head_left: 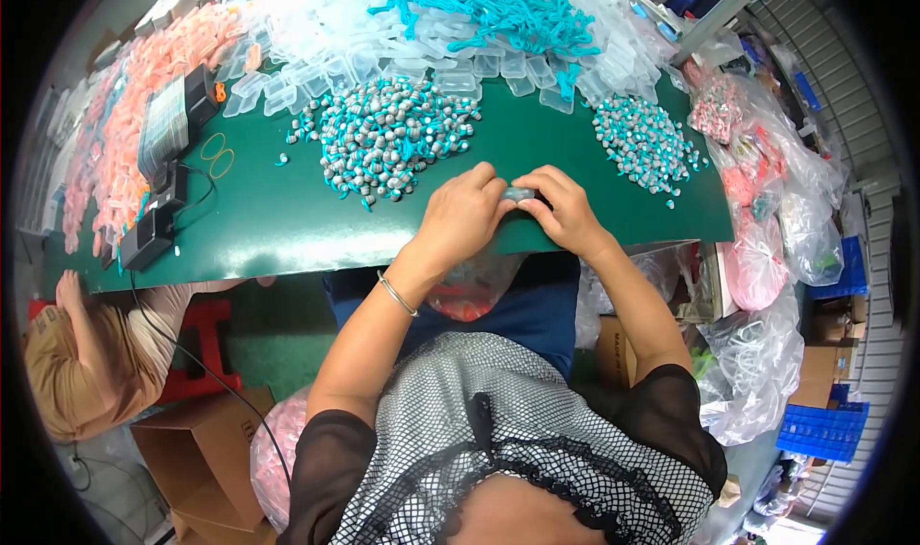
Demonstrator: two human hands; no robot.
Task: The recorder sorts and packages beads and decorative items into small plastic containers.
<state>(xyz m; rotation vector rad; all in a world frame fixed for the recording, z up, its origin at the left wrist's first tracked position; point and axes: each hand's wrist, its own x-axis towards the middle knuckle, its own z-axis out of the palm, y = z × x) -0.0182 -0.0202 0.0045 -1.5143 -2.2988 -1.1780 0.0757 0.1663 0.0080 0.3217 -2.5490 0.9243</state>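
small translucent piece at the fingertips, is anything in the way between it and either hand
Nothing visible: fingers of the left hand and right hand meet at the small translucent piece. The left grey-and-teal pile and right grey-and-teal pile lie farther out on the green table, not between.

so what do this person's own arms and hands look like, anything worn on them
Both arms have sheer black sleeves ending near the elbow, leaving the forearms bare. A slim silver-coloured bangle circles the left wrist; the right wrist shows none. The left hand and right hand are ungloved.
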